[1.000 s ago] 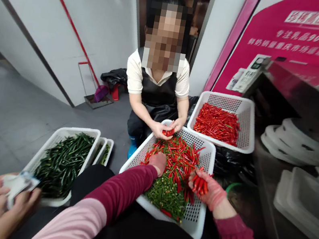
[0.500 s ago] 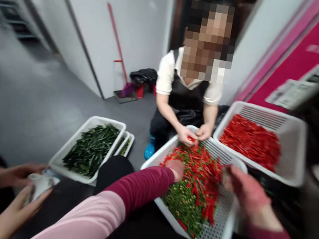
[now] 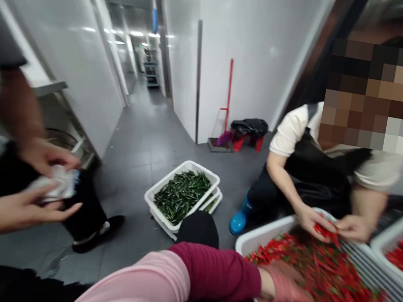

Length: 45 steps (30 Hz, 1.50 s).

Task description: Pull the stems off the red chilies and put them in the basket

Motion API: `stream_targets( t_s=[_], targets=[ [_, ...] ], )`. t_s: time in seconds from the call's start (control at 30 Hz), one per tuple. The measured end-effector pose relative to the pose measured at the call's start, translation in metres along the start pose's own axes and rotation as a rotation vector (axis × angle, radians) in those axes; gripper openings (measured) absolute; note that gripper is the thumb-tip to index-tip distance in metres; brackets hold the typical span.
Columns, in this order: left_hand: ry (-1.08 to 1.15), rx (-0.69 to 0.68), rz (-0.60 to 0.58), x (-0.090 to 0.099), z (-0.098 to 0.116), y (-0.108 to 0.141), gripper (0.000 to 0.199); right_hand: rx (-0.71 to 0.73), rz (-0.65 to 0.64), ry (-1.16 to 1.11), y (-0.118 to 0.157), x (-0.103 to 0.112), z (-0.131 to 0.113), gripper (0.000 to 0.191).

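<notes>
Head view: hands point(image 3: 286, 285) inside basket rim point(image 3: 267, 229)

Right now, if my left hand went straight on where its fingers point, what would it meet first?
Probably the red chilies just beyond your left hand, though blur leaves the depth unclear.

The person is wearing a left sleeve point(image 3: 181, 271) in two colours, a pale pink upper part point(image 3: 140, 287) running down into a deep burgundy forearm part point(image 3: 221, 276). Soft folds are gathering in the pink near the join (the burgundy is wrinkling too) and the burgundy is ending at the wrist point(image 3: 267, 284). Plain black legwear point(image 3: 200, 228) is showing beyond the sleeve.
</notes>
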<state>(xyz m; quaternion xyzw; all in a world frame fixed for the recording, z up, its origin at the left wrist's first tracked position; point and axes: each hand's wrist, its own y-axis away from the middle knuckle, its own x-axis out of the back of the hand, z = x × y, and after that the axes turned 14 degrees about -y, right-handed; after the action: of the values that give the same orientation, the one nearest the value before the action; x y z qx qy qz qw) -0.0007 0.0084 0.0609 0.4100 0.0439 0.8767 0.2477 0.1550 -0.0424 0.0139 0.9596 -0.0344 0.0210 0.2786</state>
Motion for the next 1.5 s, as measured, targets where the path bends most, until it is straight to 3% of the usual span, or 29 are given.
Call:
stream_targets(
  t_s=[0.07,0.17,0.2,0.27,0.43,0.6,0.73,0.93,1.1,1.27,1.33,1.43,1.5],
  targets=[
    [0.055,-0.035,-0.061,0.002,0.003,0.000,0.028,0.010,-0.003,-0.037,0.012,-0.003,-0.008,0.037],
    [0.198,-0.069,-0.183,0.004,0.011,-0.011,0.037,0.144,-0.070,-0.167,0.016,-0.003,-0.021,0.031],
    [0.250,-0.052,-0.166,0.004,0.014,-0.017,0.037,0.131,-0.107,-0.186,0.013,-0.001,-0.023,0.031],
    [0.263,-0.063,-0.191,0.002,0.019,-0.029,0.039,0.146,-0.084,-0.230,0.005,0.006,-0.023,0.028],
    [0.369,0.057,-0.156,-0.009,0.020,-0.039,0.034,0.156,0.007,-0.224,-0.002,0.013,-0.009,0.022],
    [0.244,-0.004,-0.188,-0.012,0.020,-0.041,0.034,0.143,-0.053,-0.177,-0.003,0.012,-0.009,0.026],
    [0.276,-0.048,-0.192,-0.011,0.020,-0.047,0.039,0.174,0.046,-0.287,-0.012,0.016,-0.015,0.028],
    [0.066,-0.045,-0.429,-0.017,0.013,-0.047,0.039,0.226,0.188,-0.499,-0.013,0.019,-0.011,0.029],
    [-0.093,-0.257,-0.383,-0.015,0.016,-0.047,0.037,0.242,0.187,-0.652,-0.008,0.019,-0.016,0.027],
    [0.044,-0.486,-0.396,0.004,0.034,-0.037,0.027,-0.024,0.063,-1.003,-0.021,0.025,-0.007,0.011],
    [0.105,-0.413,-0.339,0.005,0.039,-0.035,0.028,-0.067,0.039,-1.009,-0.021,0.023,0.000,0.011],
    [0.161,-0.097,-0.185,-0.005,0.034,-0.035,0.034,-0.056,-0.105,-0.995,-0.012,0.014,0.007,0.019],
    [0.138,0.033,-0.136,-0.013,0.024,-0.036,0.039,-0.099,-0.219,-0.992,-0.005,0.006,0.008,0.022]
  ],
)
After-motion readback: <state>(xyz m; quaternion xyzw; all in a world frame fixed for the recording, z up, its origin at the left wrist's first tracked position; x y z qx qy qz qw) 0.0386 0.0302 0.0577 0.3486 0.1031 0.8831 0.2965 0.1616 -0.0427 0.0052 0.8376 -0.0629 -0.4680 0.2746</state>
